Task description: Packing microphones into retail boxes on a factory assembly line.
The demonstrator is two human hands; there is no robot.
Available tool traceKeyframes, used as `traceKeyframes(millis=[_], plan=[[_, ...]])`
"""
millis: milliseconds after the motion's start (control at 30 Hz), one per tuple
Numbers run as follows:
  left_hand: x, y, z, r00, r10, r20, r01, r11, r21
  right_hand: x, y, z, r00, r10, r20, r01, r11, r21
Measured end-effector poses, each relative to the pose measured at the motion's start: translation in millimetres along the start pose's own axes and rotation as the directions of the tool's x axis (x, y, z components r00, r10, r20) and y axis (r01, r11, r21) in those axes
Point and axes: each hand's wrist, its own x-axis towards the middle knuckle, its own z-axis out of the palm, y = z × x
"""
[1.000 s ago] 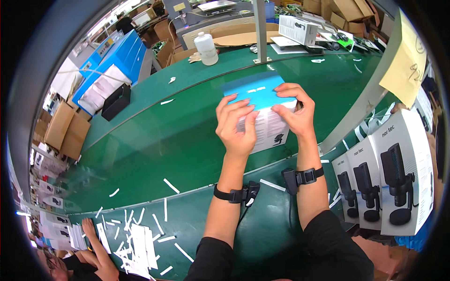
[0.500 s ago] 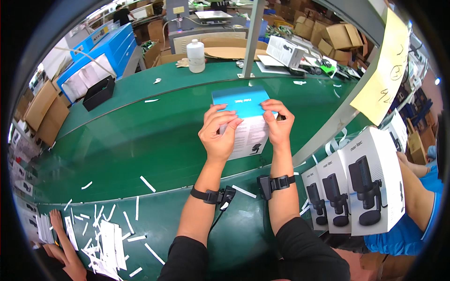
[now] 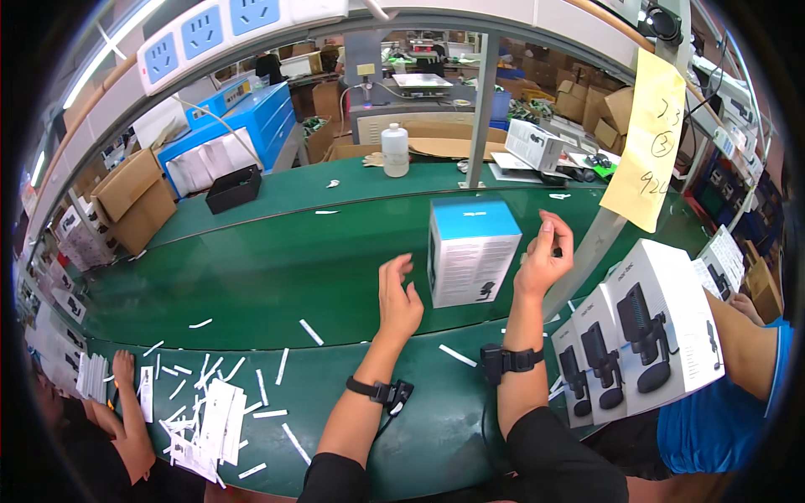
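Note:
A white microphone box with a bright blue top [image 3: 475,251] stands upright on the green work surface, between my hands and touched by neither. Left of it, my left hand [image 3: 400,295] is open, its fingers loosely bent and the thumb apart. On the box's other side my right hand [image 3: 545,256] is raised, fingers half curled and nothing visible in them; it is open too. Each wrist wears a black strap with a small device. To my right, several similar white microphone boxes [image 3: 641,331] stand in a row at the surface's near edge.
White paper strips [image 3: 222,419] litter the near left, beside a co-worker's hand [image 3: 123,366]. A co-worker in blue is at the right. Ahead stand a plastic bottle [image 3: 395,151], a black tray [image 3: 234,190] and a metal post [image 3: 484,109]. A yellow note [image 3: 650,142] hangs at right.
Both hands have let go of the blue-topped microphone box and drawn apart, left hand to the left, right hand to the right. The box stays standing. The view has tilted up.

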Motion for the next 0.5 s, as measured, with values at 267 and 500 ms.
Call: traceKeyframes(millis=[267, 500], plan=[[-56, -71, -56, 0.947, -0.32, -0.001, 0.319, 0.946, -0.056, -102, -68, 60, 0.569, 0.139, 0.811, -0.257, 0.966, 0.014], [-55, -107, -71, 0.859, -0.506, 0.08, 0.51, 0.826, -0.242, -203, -49, 28, -0.216, 0.666, 0.714, -0.781, 0.32, -0.536]])
